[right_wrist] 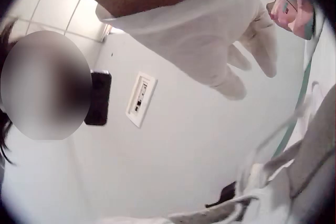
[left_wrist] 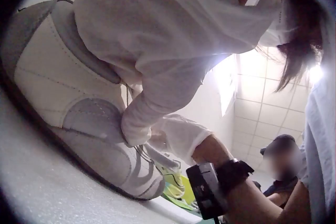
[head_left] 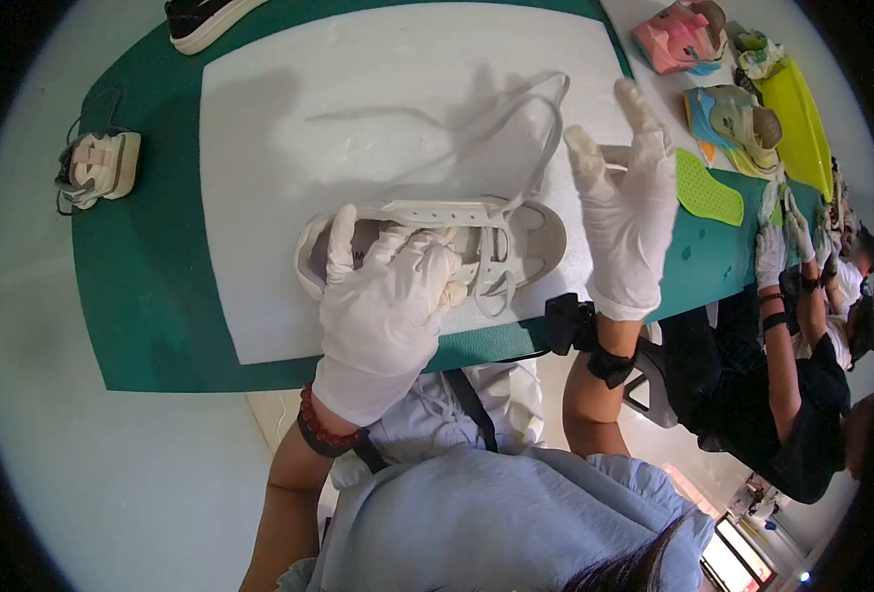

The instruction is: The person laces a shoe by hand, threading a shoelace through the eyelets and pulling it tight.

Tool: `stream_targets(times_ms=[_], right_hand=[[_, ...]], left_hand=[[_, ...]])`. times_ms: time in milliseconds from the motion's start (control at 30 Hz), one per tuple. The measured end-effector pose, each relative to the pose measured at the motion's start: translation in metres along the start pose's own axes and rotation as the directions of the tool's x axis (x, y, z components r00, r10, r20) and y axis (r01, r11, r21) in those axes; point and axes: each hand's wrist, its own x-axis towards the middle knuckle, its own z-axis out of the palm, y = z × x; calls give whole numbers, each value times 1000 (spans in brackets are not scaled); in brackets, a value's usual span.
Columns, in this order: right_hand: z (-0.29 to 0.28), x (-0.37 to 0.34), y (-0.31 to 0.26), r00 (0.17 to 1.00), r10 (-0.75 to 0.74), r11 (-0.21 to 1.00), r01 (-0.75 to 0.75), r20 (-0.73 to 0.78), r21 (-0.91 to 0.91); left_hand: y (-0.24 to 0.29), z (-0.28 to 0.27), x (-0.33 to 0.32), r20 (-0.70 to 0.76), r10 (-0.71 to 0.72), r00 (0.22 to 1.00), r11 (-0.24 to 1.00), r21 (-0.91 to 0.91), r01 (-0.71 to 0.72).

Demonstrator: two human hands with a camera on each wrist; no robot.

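Note:
A white sneaker (head_left: 541, 242) lies on a white board (head_left: 259, 197) in the head view, its toe to the right and its lace partly threaded. The gloved left hand (head_left: 383, 296) grips the sneaker at its opening, fingers curled over the near edge and the little finger stretched out. From the eyelets a white lace (head_left: 560, 109) loops up and trails left over the board. Right of the toe, the gloved right hand (head_left: 629, 217) is raised with fingers extended and nothing between them. In the right wrist view the lace (right_wrist: 278, 129) passes below that hand.
The board lies on a green mat (head_left: 151, 296). A small shoe (head_left: 102, 168) sits at the left, and a dark shoe (head_left: 205, 22) at the top left. Pink shoes (head_left: 679, 39), a yellow tray (head_left: 797, 123) and a green insole (head_left: 708, 192) stand at the right, near other people.

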Motion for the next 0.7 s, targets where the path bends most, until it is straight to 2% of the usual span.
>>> stream_targets(times_ms=[33, 67, 100, 200, 233, 267, 300, 367, 467, 567, 700], right_hand=[[-5, 0, -3, 1000, -12, 992, 8, -27, -125], [-13, -6, -15, 979, 201, 979, -202, 23, 28], [-20, -15, -25, 913, 395, 898, -407, 104, 163], [-26, -45, -45, 812, 443, 814, -542, 379, 208], [-23, -55, -35, 827, 349, 911, -409, 441, 46], [-16, -65, -37, 810, 357, 897, -436, 466, 70], [-12, -70, -27, 865, 175, 969, -68, 471, -236], [-8, -76, -27, 870, 162, 958, -26, 466, -284], [-7, -78, -23, 848, 257, 957, -155, 464, -246], [-9, -84, -10, 867, 201, 975, -221, 455, -10], [-16, -86, -18, 824, 381, 881, -461, 420, 105]], left_hand=[[0, -1, -1, 17, 0, 1000, 1000, 8, 0], [0, -2, 0, 34, -2, 999, 1000, 18, 1], [0, -2, 0, 36, -11, 999, 1000, 17, 10], [1, -1, 1, 53, -29, 998, 999, 24, 27], [1, -2, 2, 64, -31, 997, 999, 37, 28], [1, -2, 3, 75, -33, 997, 998, 52, 29], [0, -2, 2, 83, -25, 996, 998, 64, 20], [-1, -3, 2, 102, -12, 995, 996, 92, 2], [-2, -1, -1, 78, 0, 997, 998, 63, -5], [2, -2, 2, 33, -22, 999, 999, 26, 21], [1, 0, 0, 22, -25, 999, 1000, 13, 24]])
